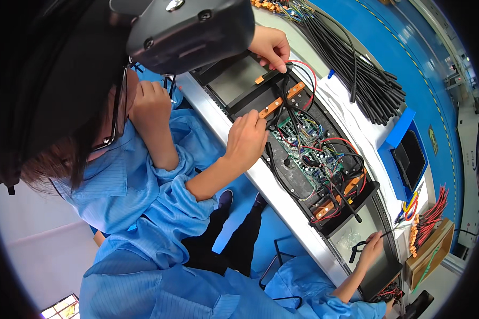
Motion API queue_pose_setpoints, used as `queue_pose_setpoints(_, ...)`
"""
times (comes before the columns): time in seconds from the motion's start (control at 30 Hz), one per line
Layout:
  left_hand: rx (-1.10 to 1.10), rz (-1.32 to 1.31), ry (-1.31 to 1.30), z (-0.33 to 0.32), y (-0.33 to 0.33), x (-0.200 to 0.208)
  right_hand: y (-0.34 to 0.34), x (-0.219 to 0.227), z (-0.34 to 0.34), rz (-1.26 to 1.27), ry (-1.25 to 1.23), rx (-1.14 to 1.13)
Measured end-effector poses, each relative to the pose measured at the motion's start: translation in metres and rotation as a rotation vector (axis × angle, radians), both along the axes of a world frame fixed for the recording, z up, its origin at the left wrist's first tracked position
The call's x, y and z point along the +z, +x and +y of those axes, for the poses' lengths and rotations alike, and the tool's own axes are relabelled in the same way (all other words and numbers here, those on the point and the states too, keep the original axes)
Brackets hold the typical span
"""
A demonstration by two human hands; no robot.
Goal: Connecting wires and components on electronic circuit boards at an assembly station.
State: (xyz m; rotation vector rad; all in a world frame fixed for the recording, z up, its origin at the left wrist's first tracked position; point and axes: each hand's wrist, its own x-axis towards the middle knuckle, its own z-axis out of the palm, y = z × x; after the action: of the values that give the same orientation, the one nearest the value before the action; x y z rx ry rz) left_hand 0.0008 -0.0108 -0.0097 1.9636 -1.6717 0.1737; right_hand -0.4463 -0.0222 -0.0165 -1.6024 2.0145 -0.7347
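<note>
A black tray (250,90) on the conveyor holds a green circuit board (303,143) tangled with red, black and coloured wires. Two orange strips (279,101) cross its near end. My left hand (271,48) reaches in from behind the headset, fingers curled on a black cable (285,80) beside a red wire loop (310,72). My right hand (245,141) rests on the tray's edge, its fingertips pinched around black cable at the lower orange strip's end.
The metal conveyor rail (271,191) runs diagonally. A bundle of black cables (367,80) lies on the far side beside a blue bin (402,141). Red wires (428,218) with orange ends lie farther along. A co-worker's hand (370,247) works at the neighbouring tray.
</note>
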Motion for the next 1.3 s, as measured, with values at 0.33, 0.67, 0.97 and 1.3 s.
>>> queue_pose_setpoints(0.33,0.049,0.116,0.012,0.001,-0.003,-0.001,-0.011,-0.064,-0.008,0.368,0.319,0.077)
queue_pose_setpoints(0.67,-0.024,0.198,-0.128,-0.006,0.009,0.024,0.108,0.126,-0.035,0.102,-0.139,0.462)
queue_pose_setpoints(0.97,-0.127,0.047,-0.146,-0.042,0.03,0.045,0.309,0.116,-0.136,0.067,-0.252,1.278)
queue_pose_setpoints(1.3,-0.294,0.004,-0.152,-0.074,0.043,0.057,0.334,0.096,-0.178,0.146,-0.23,1.442)
